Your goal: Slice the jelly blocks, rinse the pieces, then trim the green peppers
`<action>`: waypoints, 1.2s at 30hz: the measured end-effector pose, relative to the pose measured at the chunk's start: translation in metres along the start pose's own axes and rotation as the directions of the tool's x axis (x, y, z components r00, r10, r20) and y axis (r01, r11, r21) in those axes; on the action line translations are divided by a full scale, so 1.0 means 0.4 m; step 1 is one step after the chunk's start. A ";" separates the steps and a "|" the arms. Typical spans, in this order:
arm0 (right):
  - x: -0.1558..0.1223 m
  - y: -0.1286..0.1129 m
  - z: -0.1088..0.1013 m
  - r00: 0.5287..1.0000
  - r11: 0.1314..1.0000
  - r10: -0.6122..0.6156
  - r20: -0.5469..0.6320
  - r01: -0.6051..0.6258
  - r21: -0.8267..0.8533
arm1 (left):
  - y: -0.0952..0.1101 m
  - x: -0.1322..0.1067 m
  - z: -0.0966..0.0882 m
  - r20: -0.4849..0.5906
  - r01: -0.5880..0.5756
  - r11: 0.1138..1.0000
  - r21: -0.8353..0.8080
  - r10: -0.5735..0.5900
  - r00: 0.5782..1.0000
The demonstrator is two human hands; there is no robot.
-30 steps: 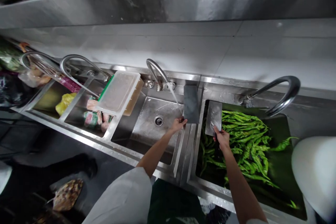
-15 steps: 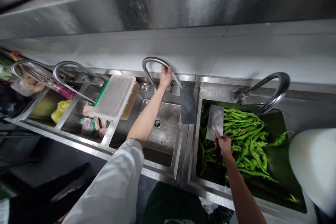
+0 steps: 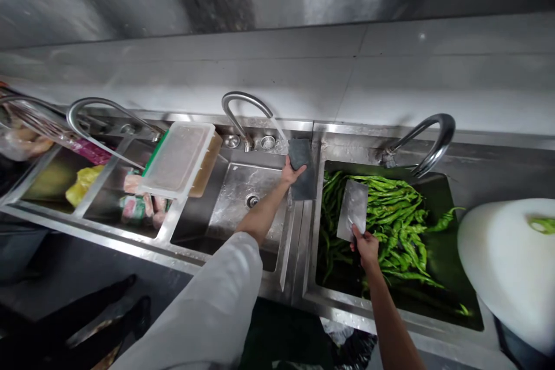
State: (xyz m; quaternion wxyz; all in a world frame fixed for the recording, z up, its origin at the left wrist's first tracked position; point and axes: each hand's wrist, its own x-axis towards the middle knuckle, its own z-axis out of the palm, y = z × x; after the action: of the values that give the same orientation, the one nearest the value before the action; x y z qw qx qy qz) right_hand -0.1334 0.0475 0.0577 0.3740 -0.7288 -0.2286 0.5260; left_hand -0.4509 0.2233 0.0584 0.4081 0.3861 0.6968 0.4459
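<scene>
My left hand (image 3: 292, 172) is closed on the near end of a dark grey whetstone (image 3: 300, 152) at the right rim of the middle sink. A second flat grey slab (image 3: 303, 186) shows beneath it. Water streams from the curved faucet (image 3: 247, 98) onto the whetstone's far end. In my right hand (image 3: 366, 247) is a cleaver (image 3: 352, 208), gripped by its dark handle, its broad blade pointing away from me. The cleaver is above the right sink, over many long green peppers (image 3: 401, 214).
Left of the middle sink (image 3: 229, 202) a lidded plastic container (image 3: 180, 159) rests across the divider. Wrapped pink packages (image 3: 139, 205) and a yellow bag (image 3: 82, 185) lie in the sinks beyond. A second faucet (image 3: 437, 139) arches over the right sink, and a thick white round board (image 3: 507, 260) stands beside it.
My left hand has let go of the faucet spout, come down to the right and taken hold of the whetstone. The cleaver stays over the peppers in my right hand. The view has shifted right.
</scene>
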 end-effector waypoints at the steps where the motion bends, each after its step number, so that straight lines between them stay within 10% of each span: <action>1: -0.004 0.001 -0.003 1.000 1.000 0.007 -0.001 -0.007 -0.006 | 0.005 0.006 -0.011 0.023 -0.009 1.000 -0.019 0.009 1.000; 7: -0.009 -0.004 -0.011 1.000 1.000 0.026 -0.006 -0.026 -0.001 | 0.023 0.030 -0.043 0.141 -0.022 0.998 -0.056 0.029 0.990; 17: 0.016 -0.021 0.037 0.999 0.999 -0.012 0.038 0.014 -0.048 | 0.003 -0.029 -0.026 0.038 0.003 1.000 -0.030 -0.001 0.999; 23: 0.012 -0.026 0.026 0.999 0.997 0.013 0.035 -0.010 -0.078 | 0.204 0.154 -0.170 -0.356 -0.216 0.932 -0.291 0.104 0.929; 29: 0.009 -0.009 0.044 1.000 0.998 0.028 0.010 -0.027 -0.052 | 0.389 0.188 -0.249 -0.303 -0.295 0.842 -0.452 0.166 0.938; 36: -0.003 -0.017 0.054 0.999 0.998 0.020 0.040 -0.018 -0.052 | 0.237 0.091 -0.220 -0.232 -0.173 0.913 -0.369 0.090 0.969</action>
State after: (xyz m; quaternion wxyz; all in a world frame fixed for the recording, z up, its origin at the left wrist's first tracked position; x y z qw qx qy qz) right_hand -0.1538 0.0572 0.0601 0.3452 -0.7296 -0.2429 0.5380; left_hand -0.5282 0.2580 0.1627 0.3693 0.2948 0.6066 0.6394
